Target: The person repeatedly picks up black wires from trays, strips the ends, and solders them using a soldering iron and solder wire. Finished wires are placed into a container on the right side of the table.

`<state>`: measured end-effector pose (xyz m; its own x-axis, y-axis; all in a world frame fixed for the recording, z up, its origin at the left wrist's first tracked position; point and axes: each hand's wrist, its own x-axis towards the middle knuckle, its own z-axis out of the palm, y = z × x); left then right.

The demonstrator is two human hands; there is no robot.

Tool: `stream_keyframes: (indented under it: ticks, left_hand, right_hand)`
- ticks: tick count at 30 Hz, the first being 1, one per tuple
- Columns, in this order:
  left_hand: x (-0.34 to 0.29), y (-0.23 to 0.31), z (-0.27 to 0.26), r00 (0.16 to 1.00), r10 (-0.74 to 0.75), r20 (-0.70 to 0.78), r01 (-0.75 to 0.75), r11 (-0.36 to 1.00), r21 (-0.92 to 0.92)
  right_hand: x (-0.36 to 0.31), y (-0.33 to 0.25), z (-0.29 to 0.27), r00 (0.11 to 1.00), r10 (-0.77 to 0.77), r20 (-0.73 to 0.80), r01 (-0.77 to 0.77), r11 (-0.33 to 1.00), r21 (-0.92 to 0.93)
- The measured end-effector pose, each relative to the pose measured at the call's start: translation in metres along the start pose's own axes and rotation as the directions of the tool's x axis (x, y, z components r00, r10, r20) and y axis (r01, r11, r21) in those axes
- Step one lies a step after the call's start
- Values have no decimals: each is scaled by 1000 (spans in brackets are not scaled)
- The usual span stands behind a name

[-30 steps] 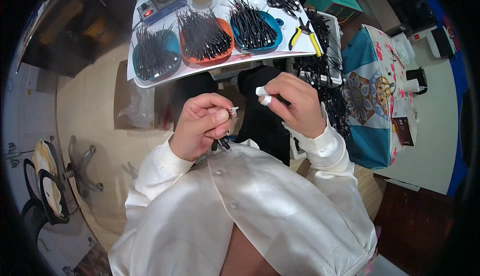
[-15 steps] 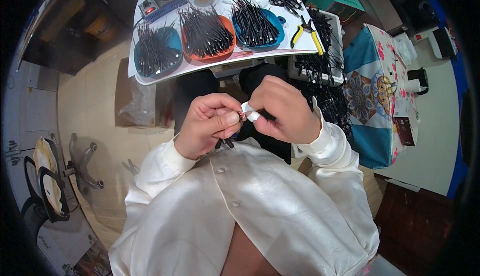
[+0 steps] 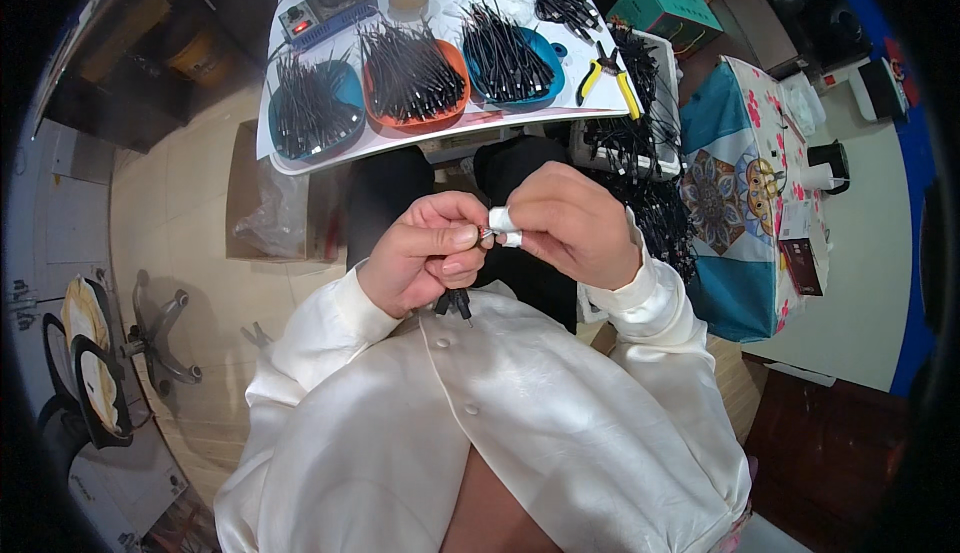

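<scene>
Over my lap both hands meet at a short black cable (image 3: 455, 303). My left hand (image 3: 418, 255) is closed round it, and its black ends hang out below the fingers. Thin wire ends, with a bit of red, show at the left thumb and fingertip. My right hand (image 3: 578, 228) pinches at these wire ends. White wraps (image 3: 501, 219) cover its thumb and index fingertips. The fingers partly hide the wires, so their exact number and shape cannot be made out.
Ahead on the white table (image 3: 400, 141), black cables fill a left blue bowl (image 3: 350, 88), an orange bowl (image 3: 455, 63) and a right blue bowl (image 3: 545, 53). Yellow-black pliers (image 3: 606, 78) lie beside them. A white crate (image 3: 665, 103) of cables stands right. A cardboard box (image 3: 240, 193) sits left.
My right hand has turned a little, bringing its white-wrapped thumb and index tips closer together at the wire ends. The cable ends below my left hand have shifted slightly lower.
</scene>
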<state>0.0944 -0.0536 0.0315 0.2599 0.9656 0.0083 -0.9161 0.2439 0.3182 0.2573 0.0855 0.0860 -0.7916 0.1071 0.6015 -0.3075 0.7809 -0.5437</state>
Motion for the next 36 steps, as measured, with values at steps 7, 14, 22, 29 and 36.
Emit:
stream_keyframes:
  ticks: [7, 14, 22, 29, 36]
  left_hand:
    - [-2, 1, 12, 971, 235, -38, -171, 801, 574]
    - [-6, 4, 19, 939, 344, 4, -216, 581, 785]
    - [1, -3, 14, 959, 248, -138, -182, 909, 374]
    - [-1, -4, 10, 976, 155, -151, -83, 914, 398]
    - [1, -1, -1, 992, -121, 27, 121, 992, -18]
  right_hand:
    - [-10, -20, 13, 873, 486, 30, -462, 807, 369]
    - [-22, -25, 10, 545, 749, 377, -703, 165, 692]
    - [-13, -25, 1, 998, 43, -49, -56, 953, -298]
    - [-12, -26, 6, 850, 518, 96, -525, 847, 84]
    - [-15, -20, -5, 752, 620, 224, -641, 611, 465]
